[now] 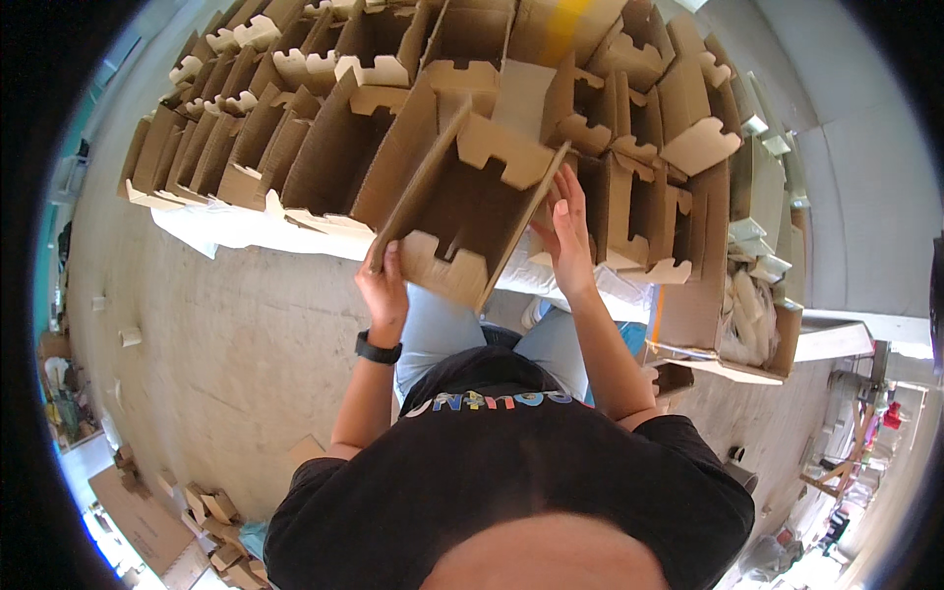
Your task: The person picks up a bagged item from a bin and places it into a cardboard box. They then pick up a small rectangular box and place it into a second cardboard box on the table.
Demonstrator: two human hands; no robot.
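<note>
An open-topped brown cardboard box (455, 264) with notched end flaps is tilted in front of me, above my lap and the near edge of the row of boxes. My left hand (382, 288) grips its near left corner, thumb on the upper edge and the other fingers mostly hidden beneath. Along its right wall, my right hand (568, 236) presses from outside with fingers stretched out, so both hands bear the box. Inside I see only shaded cardboard and a narrow slit of light near the front flap.
Rows of similar open cardboard boxes (329, 147) stand ahead, over white sheeting (258, 228). At right, a larger carton (787, 339) contains pale plastic bags (749, 320). Cardboard scraps (218, 506) lie on the floor (236, 344) at lower left.
</note>
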